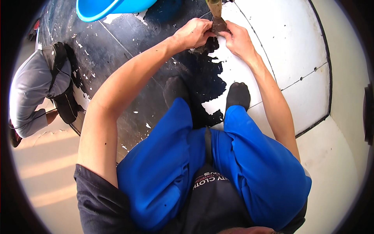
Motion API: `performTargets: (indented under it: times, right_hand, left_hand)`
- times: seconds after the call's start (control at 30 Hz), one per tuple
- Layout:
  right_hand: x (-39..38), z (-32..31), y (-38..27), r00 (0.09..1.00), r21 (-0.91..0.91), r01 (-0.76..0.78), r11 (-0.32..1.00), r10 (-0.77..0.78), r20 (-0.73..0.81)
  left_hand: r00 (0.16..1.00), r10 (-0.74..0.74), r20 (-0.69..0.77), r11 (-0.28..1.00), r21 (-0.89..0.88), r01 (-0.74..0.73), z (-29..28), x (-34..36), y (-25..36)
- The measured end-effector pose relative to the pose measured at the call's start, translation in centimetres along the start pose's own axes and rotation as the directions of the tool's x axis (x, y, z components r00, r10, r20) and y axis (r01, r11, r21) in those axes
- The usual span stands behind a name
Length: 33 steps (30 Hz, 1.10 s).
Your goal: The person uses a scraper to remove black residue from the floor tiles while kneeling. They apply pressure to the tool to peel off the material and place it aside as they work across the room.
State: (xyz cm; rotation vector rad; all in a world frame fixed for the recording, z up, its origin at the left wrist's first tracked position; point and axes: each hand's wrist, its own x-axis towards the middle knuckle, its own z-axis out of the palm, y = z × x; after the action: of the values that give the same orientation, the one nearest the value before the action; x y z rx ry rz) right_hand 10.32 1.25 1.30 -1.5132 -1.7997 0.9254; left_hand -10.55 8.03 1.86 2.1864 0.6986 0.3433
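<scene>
At the far end of my reach, both hands close on the sides of a scraper's dark, stained blade. Its light wooden handle points away from me, cut off by the upper edge. My left hand pinches the blade's left side, and my right hand pinches its right side, thumb in front. Below the hands, a black coating ends in a ragged border against the white surface. Whether the blade touches that surface is hidden.
A blue basin stands at the upper left. Another person in grey clothes is at the left edge. My socked feet straddle the ragged border. White flecks dot the black area. A dark edge strip bounds the white surface at right.
</scene>
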Motion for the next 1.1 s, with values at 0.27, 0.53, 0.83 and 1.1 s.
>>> performTargets:
  times: [0.27,0.53,0.83,1.1]
  right_hand:
    - [-1.0,0.1,-0.1,0.999,0.018,-0.033,0.999,0.033,0.023]
    - [-2.7,0.7,0.3,1.0,0.045,-0.017,0.999,0.018,-0.025]
    - [-2.9,1.0,0.0,0.996,0.054,0.049,0.997,-0.045,-0.074]
    - [-2.0,0.5,0.6,0.994,0.006,0.054,0.999,-0.053,-0.093]
  left_hand:
    - [0.999,-0.049,-0.02,0.999,0.009,0.049,0.5,-0.4,0.5]
    - [0.993,-0.119,0.014,0.992,0.046,0.118,1.3,-1.6,2.5]
    - [0.996,-0.05,-0.071,0.999,-0.001,0.05,1.5,-1.6,2.2]
    - [0.992,0.006,-0.123,0.997,0.075,0.003,1.1,-0.5,1.7]
